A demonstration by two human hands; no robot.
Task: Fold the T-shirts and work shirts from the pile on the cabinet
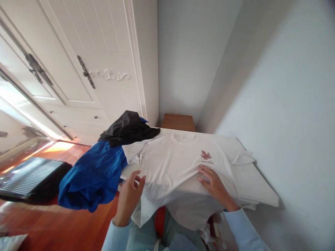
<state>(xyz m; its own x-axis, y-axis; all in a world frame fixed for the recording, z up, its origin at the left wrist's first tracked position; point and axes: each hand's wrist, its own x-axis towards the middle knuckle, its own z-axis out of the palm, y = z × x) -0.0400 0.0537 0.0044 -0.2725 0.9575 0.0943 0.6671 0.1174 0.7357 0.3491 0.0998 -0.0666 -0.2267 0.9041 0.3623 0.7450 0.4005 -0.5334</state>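
Note:
A white T-shirt (167,164) with a red maple leaf print (205,155) lies spread over a white table, its neckline at the far side and its lower part hanging over the near edge. My left hand (133,191) is beside the shirt's left side, below the left sleeve, with fingers curled but apart and nothing visible between them. Just under the leaf print, my right hand (213,183) rests on the shirt front with its fingers spread.
Blue cloth (91,174) and dark clothing (128,127) are heaped at the table's left end. A white wardrobe (110,45) stands behind them. Beyond the table is a brown wooden surface (178,122); a black, ribbed object (34,177) is on the floor at left.

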